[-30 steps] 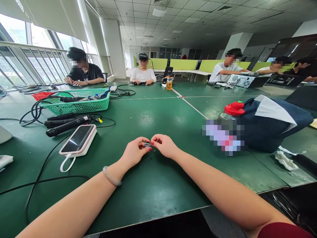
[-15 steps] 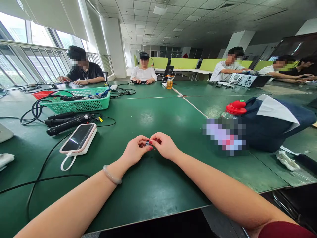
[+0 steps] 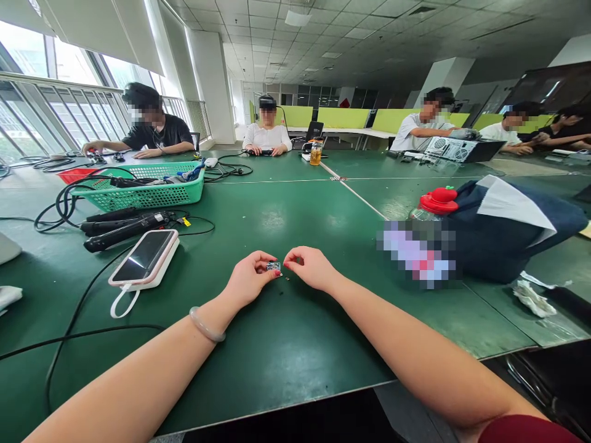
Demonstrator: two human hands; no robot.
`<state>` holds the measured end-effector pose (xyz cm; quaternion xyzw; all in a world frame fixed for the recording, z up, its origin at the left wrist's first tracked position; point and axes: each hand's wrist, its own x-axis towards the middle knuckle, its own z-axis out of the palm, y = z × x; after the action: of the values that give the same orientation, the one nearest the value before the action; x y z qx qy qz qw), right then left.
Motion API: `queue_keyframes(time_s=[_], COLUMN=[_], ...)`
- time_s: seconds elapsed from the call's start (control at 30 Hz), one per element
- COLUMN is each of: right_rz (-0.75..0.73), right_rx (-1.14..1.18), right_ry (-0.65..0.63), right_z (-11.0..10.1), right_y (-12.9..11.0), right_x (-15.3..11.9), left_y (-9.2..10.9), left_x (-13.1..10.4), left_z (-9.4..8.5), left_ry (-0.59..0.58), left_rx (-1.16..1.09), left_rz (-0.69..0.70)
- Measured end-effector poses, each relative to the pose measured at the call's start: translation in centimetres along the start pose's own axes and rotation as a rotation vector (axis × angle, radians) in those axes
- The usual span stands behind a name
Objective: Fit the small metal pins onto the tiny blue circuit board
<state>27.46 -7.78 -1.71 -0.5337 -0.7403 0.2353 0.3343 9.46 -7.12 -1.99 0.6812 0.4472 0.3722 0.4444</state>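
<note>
My left hand [image 3: 249, 277] grips a small flat piece with a light and dark pattern, which looks like a little circuit board [image 3: 274, 267], between thumb and fingers just above the green table. To its right, a short gap away, my right hand [image 3: 310, 267] has thumb and forefinger pinched together. Whatever is in that pinch, if anything, is too small to see. Below the hands, a tiny brownish bit [image 3: 287, 279] lies on the table.
Left of my hands lies a phone-like device [image 3: 145, 258] with a white strap. Behind it are black handles [image 3: 129, 231], cables and a green basket [image 3: 143, 192]. To the right stand a red-lidded bottle [image 3: 438, 202] and a dark blue bag [image 3: 489, 240]. Several people work around the table.
My right hand has drawn a little to the right, away from the small board, leaving more of it visible in my left hand. At the far left, a person's arm has reached outward.
</note>
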Motion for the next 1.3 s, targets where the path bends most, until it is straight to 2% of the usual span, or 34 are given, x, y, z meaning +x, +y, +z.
queue_keyframes(time_s=[0.1,0.23,0.43,0.67,1.0,1.3], right_rz=[0.010,-0.005,-0.029,0.009,-0.053,-0.053], right_rx=[-0.129,-0.210,-0.298,-0.340,-0.387,-0.403], right_ry=[-0.117,-0.160,-0.149,-0.187,-0.184,-0.130], right_z=[-0.2,0.0,-0.1,-0.2,0.0,1.3], right_y=[0.6,0.6,0.0,-0.4,-0.1,0.7], right_x=[0.0,-0.1,-0.2,-0.5,-0.4,0.0], left_y=[0.0,0.0,-0.3,-0.1,0.0,-0.3], left_x=[0.0,0.0,0.1,-0.1,-0.1,0.0], left_z=[0.0,-0.1,-0.4,-0.2,-0.3,-0.3], left_ry=[0.016,0.007,0.018,0.012,0.001,-0.029], left_rx=[0.011,0.049,0.168,0.190,0.217,0.238], left_rz=[-0.029,-0.005,0.028,0.005,0.005,0.003])
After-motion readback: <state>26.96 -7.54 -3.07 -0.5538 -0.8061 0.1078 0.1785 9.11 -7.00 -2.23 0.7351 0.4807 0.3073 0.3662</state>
